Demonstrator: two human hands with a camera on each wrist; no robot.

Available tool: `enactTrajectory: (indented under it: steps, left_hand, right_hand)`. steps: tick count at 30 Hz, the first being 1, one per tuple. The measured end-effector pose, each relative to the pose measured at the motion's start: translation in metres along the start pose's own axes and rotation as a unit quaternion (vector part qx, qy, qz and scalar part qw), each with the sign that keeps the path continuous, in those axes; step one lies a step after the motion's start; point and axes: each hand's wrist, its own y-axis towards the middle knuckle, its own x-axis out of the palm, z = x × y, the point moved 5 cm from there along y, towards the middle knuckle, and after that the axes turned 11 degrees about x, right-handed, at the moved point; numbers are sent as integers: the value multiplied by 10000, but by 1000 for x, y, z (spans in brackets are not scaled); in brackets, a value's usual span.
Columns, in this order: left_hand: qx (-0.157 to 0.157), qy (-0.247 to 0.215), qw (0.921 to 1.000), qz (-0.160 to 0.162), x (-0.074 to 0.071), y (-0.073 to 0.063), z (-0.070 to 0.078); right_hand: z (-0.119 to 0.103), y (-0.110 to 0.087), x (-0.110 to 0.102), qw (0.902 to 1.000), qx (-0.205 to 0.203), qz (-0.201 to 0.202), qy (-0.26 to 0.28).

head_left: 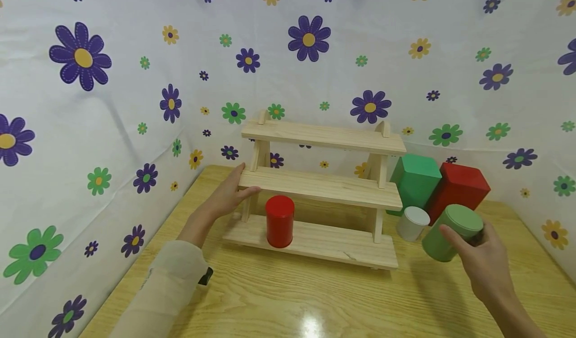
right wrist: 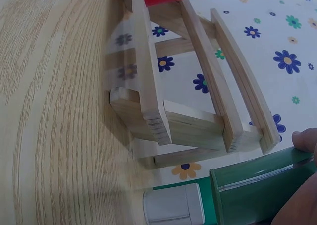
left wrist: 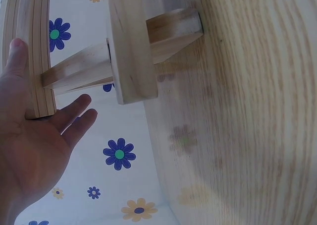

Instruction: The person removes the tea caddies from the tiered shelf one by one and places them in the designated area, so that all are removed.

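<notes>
A three-tier wooden display shelf [head_left: 321, 187] stands on the table. At its left end my left hand [head_left: 228, 193] grips the middle board, thumb in front and fingers behind; the left wrist view shows this hand [left wrist: 39, 150] against the board's end. On the bottom board stands a red canister [head_left: 280, 222], upright towards the left. Right of the shelf, my right hand [head_left: 488, 263] holds a green canister [head_left: 450, 233], tilted above the table. In the right wrist view, the green canister [right wrist: 262, 185] appears beside a small white canister [right wrist: 173, 205], with only part of the hand visible.
A green box [head_left: 415, 180] and a red box [head_left: 459, 188] stand behind the white canister [head_left: 412, 223] at the right. White cloth [head_left: 270, 78] with printed flowers hangs behind and along the sides of the wooden table [head_left: 270, 293].
</notes>
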Motion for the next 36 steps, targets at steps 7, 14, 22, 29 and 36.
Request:
enactTrajectory:
  steps: [7, 14, 22, 29, 36]
  left_hand:
    - [-13, -35, 10000, 2, 0, 1, -1]
    - [18, 0, 10000, 13, 0, 0, 1]
    - [19, 15, 10000, 10, 0, 0, 1]
    - [89, -40, 10000, 21, 0, 1, -1]
    - [58, -129, 9999, 45, 0, 1, 0]
  right_hand:
    - [2, 1, 5, 9998, 155, -77, 72]
    - [5, 2, 12, 9990, 284, -259, 208]
    - [13, 6, 20, 9981, 365, -431, 233]
    - [20, 9, 25, 9976, 432, -524, 94]
    - [31, 11, 32, 9957, 597, -701, -52]
